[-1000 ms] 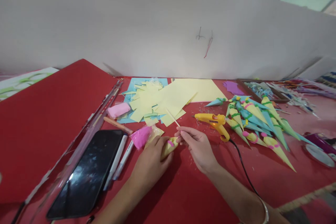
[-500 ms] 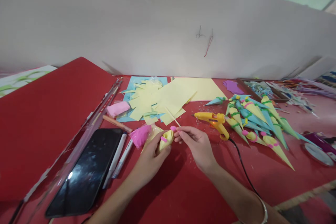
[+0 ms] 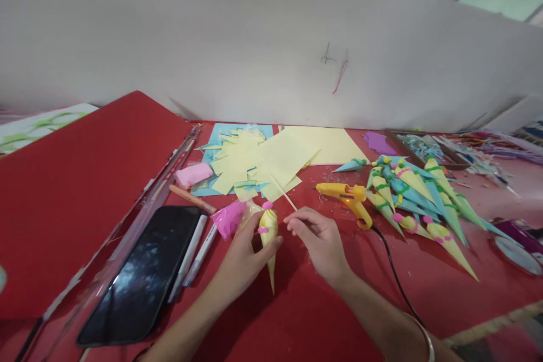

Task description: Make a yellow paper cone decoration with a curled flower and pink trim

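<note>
My left hand is closed around a slim yellow paper cone, its point turned down toward me. A pink ball tops the cone, and a small pink piece sits on its side. Just right of it, my right hand has its fingers curled together in a pinch, apart from the cone. A thin pale stick runs from the yellow paper up to the right fingers; I cannot tell whether they hold it. Beside my left fingers lies a bag of bright pink clay.
A yellow glue gun with a black cord lies right of my hands, before a heap of yellow and blue cones. Cut yellow paper is piled behind. At left are a phone, markers and a pink packet.
The cone has been tipped upright, so its pointed end now shows below my left hand. My right hand has come away from the pink ball, slightly right and toward me.
</note>
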`<action>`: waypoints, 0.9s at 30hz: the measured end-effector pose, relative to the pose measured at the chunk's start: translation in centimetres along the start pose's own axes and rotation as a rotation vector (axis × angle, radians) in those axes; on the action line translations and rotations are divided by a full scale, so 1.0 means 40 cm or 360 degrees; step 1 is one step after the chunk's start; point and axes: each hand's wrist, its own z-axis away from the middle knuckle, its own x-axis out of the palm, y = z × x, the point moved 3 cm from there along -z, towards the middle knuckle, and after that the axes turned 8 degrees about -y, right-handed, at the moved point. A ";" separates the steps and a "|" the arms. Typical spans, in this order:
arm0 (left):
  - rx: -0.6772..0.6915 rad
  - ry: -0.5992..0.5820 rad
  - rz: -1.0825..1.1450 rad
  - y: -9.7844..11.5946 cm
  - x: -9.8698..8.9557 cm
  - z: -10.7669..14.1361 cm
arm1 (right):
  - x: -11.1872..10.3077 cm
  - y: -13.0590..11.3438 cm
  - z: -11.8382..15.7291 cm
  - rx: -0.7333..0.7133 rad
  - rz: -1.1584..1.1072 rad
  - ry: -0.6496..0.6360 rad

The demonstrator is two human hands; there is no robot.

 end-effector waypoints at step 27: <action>0.0098 -0.0184 0.0280 0.015 0.010 0.006 | 0.010 -0.004 0.008 -0.0204 0.0165 -0.0129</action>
